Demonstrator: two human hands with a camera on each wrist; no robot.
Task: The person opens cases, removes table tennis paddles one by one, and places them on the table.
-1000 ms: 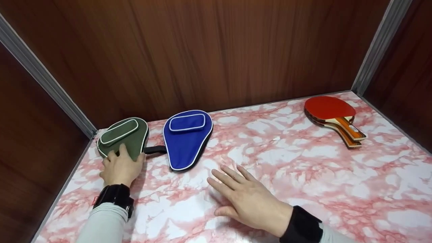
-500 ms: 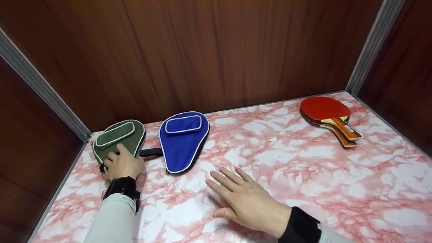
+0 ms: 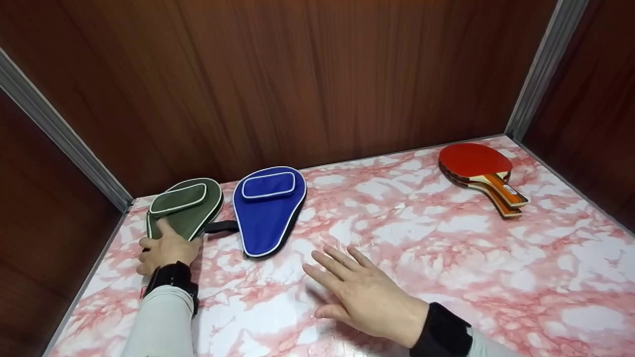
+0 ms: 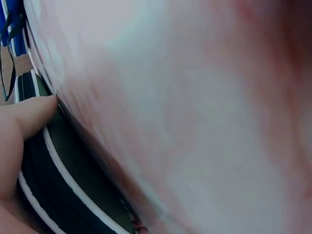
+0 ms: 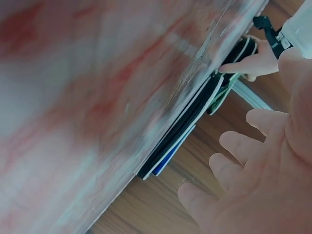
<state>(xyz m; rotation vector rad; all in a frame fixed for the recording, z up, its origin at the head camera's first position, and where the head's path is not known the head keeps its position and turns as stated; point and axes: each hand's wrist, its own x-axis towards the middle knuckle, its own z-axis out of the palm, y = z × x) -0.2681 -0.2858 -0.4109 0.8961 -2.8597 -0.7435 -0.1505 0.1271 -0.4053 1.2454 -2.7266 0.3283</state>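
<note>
A green table tennis paddle case (image 3: pixel 191 220) with white piping and a raised pocket lies at the left of the table. My left hand (image 3: pixel 171 250) grips its narrow end, index finger stretched along the top. In the left wrist view the thumb (image 4: pixel 31 114) presses the case's zipped side (image 4: pixel 73 180); the other fingertips are hidden there. To the right lies a matching blue paddle case (image 3: pixel 270 218), its black strap (image 3: pixel 222 226) reaching toward the green one. My right hand (image 3: pixel 364 297) hovers over the front of the table, fingers spread, holding nothing.
Two table tennis paddles (image 3: pixel 474 158), stacked with the red rubber up, lie at the far right of the marbled table (image 3: pixel 397 238). Brown wood-grain panels (image 3: pixel 317 84) enclose the back and both sides, with grey metal posts (image 3: pixel 538 74) at the corners.
My left hand has shifted its grip, and the green case has turned slightly clockwise, its wide end swinging toward the blue case. The right hand stays nearly still, and the view has drifted a little.
</note>
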